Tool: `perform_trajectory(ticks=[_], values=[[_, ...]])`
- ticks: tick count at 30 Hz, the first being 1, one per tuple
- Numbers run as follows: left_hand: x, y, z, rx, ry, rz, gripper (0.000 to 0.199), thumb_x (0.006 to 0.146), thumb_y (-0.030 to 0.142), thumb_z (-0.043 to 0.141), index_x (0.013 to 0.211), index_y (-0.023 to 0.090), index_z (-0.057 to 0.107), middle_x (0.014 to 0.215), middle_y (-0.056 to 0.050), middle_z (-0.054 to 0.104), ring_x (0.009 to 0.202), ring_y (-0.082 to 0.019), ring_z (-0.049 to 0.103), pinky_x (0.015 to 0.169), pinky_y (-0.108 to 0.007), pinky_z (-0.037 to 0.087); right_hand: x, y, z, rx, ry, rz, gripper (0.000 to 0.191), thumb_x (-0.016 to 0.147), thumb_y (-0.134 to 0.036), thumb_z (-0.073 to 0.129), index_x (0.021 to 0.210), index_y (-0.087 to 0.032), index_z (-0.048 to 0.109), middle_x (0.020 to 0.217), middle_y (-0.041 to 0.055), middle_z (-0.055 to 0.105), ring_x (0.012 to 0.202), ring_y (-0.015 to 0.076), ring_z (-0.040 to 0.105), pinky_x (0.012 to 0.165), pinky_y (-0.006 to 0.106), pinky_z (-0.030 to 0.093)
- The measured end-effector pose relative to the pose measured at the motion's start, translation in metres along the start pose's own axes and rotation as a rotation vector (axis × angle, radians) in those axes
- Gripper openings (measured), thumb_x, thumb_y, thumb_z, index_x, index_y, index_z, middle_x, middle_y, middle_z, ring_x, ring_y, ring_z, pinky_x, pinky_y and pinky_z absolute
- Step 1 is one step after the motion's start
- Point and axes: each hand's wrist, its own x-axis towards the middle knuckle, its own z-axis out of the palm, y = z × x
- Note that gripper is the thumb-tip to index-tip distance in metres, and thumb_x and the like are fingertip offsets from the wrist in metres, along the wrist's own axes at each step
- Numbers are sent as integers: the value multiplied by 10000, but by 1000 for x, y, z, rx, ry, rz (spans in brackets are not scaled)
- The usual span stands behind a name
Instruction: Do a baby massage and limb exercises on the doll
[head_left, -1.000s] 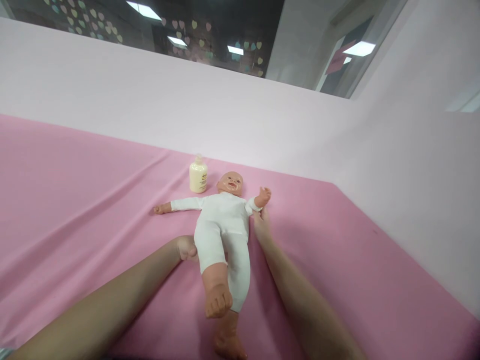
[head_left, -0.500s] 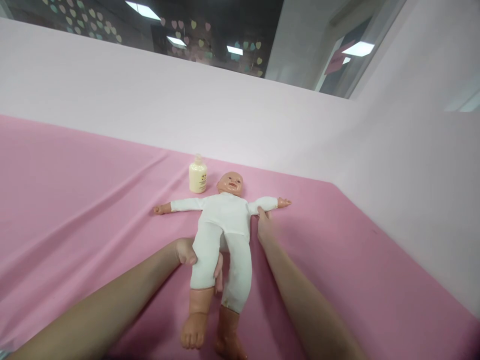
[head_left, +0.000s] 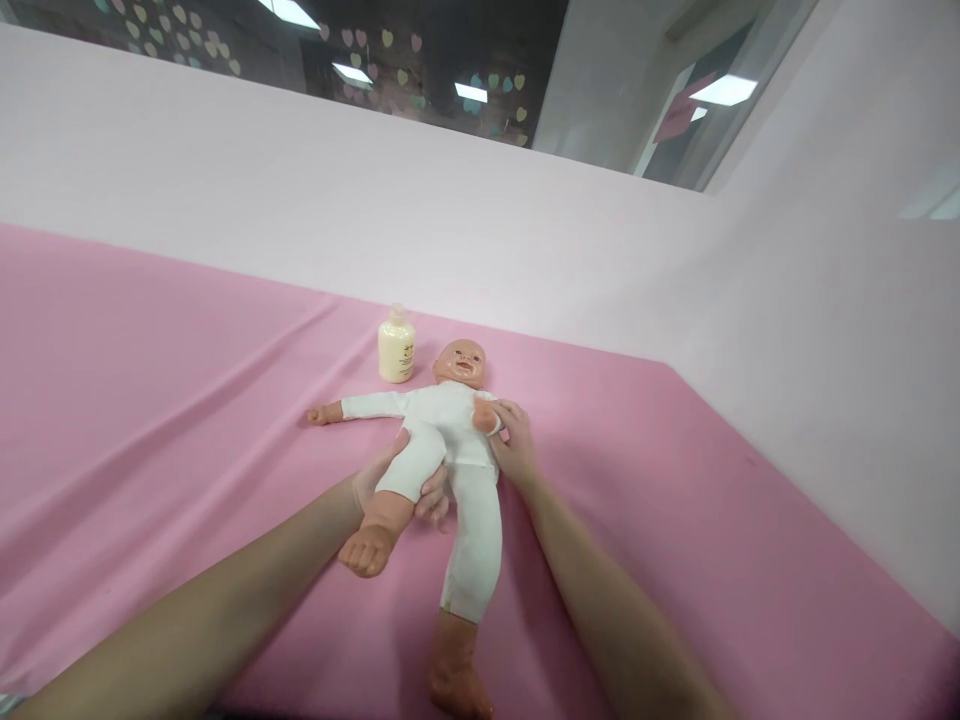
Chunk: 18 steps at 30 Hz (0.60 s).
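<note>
Pink cloth (head_left: 187,400) covers the surface where a doll (head_left: 450,440) lies on its back beside a bottle (head_left: 395,348). The left hand (head_left: 394,485), arm outstretched, curls around the doll's raised thigh. The right hand (head_left: 511,445) closes on the doll's arm, folding it across the chest.

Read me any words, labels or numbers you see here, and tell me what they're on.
Bottle: a small mark and a few lines of print on its front, too small and blurred to read.
Doll: its white suit carries no writing.
Pink cloth and wall: no text.
Paper hearts up behind the wall: no writing legible.
</note>
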Motion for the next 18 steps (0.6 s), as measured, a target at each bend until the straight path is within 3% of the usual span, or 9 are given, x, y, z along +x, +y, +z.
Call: perform_trajectory(ticks=[3,7,12,18], values=[[-1,5,3,24,-125,-25,813,813,957,402,762,182,645,599,-81,614,706,-281,625,855,-480,537,1,1,0,-49,-70,-30,511,799,-101,548,1220,-282,774,1278,90,681,1273,288,578,1159,492,439],[-6,9,8,114,-206,-91,800,826,922,461,858,159,700,673,-121,687,770,-327,681,885,-500,532,1,0,-1,52,-4,43,466,789,-133,584,1194,-271,771,1270,83,698,1238,270,604,1152,472,445],[-9,12,12,247,-301,-261,729,739,870,655,879,159,734,875,-186,777,998,-411,728,932,-534,548,5,7,2,352,170,346,374,829,-319,640,1178,-215,723,1215,91,755,1153,276,683,1032,449,551],[-7,19,14,310,-358,-354,666,695,781,768,948,165,780,993,-191,803,1113,-432,731,941,-523,586,10,33,6,632,439,632,429,778,-373,669,1162,-182,677,1247,137,761,1178,303,721,1061,484,578]])
